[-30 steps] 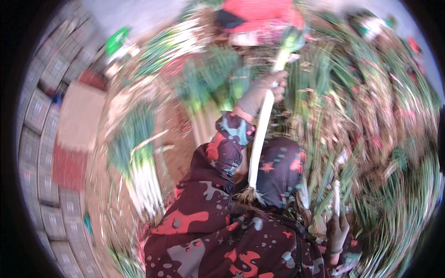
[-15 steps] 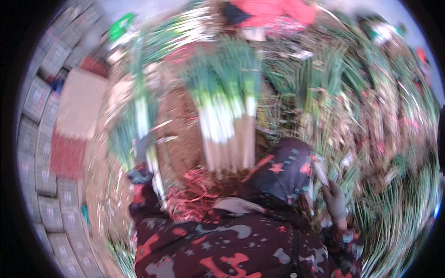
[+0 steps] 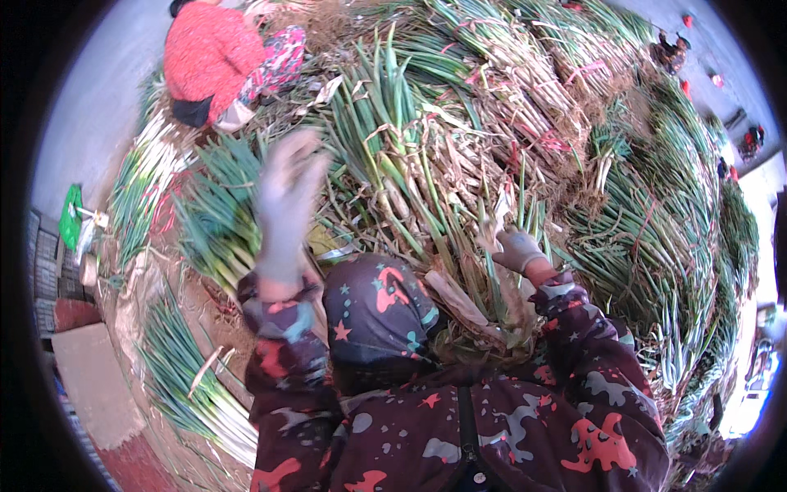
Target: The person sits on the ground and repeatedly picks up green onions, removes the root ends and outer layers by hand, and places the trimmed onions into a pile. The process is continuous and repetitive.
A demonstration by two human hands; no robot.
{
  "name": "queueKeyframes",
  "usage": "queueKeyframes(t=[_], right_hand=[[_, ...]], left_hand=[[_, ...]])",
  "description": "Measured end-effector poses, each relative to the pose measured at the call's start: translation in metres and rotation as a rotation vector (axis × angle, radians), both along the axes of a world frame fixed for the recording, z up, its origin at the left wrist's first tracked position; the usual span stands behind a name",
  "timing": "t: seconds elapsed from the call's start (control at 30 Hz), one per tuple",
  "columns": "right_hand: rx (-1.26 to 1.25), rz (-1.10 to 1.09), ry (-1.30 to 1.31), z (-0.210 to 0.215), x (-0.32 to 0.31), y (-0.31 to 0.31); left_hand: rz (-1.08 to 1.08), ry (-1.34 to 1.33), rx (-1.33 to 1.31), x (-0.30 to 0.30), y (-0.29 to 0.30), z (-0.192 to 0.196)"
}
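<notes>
My left hand [image 3: 283, 217], in a pale glove, is raised in front of the green onion bundle [image 3: 217, 201] on the left. Its fingers are stretched out and blurred, with nothing seen in them. My right hand [image 3: 516, 250], also gloved, has its fingers curled at the near side of a heap of untrimmed green onions [image 3: 426, 184]. Pale dry leaves [image 3: 496, 217] are at its fingertips; what it grips is too blurred to tell. Below and between the hands, my knee [image 3: 381, 307] in patterned cloth partly covers the heap.
At the left lie trimmed green onions [image 3: 201, 381] with white stems. A person in a red top [image 3: 215, 57] crouches at the far left. Large piles of green onions [image 3: 656, 254] fill the right. A flat tan board [image 3: 98, 381] lies at the left edge.
The view has swung right. My left hand has let go of the green onions it held at the left and moved right. My right hand has moved forward to the untrimmed heap.
</notes>
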State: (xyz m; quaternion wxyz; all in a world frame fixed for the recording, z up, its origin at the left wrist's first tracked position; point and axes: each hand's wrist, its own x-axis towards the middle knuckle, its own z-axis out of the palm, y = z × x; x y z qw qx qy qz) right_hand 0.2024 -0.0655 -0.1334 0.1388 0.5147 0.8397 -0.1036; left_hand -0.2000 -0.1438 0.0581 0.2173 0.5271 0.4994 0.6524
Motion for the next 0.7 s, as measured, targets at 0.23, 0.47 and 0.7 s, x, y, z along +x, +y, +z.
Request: queueKeyframes(t=[0.23,0.47,0.7], right_hand=[[-0.101,-0.08,0.832,-0.022,-0.123,0.029],[-0.135,-0.605,0.542,-0.109,-0.166,0.032],[-0.617,-0.691,1.046,-0.111,-0.14,0.088]], left_hand=[[-0.241,-0.002,0.086,0.101,0.115,-0.002],[-0.262,-0.086,-0.136,0.074,0.143,-0.046],[-0.305,-0.126,-0.192,0.084,0.162,-0.059]])
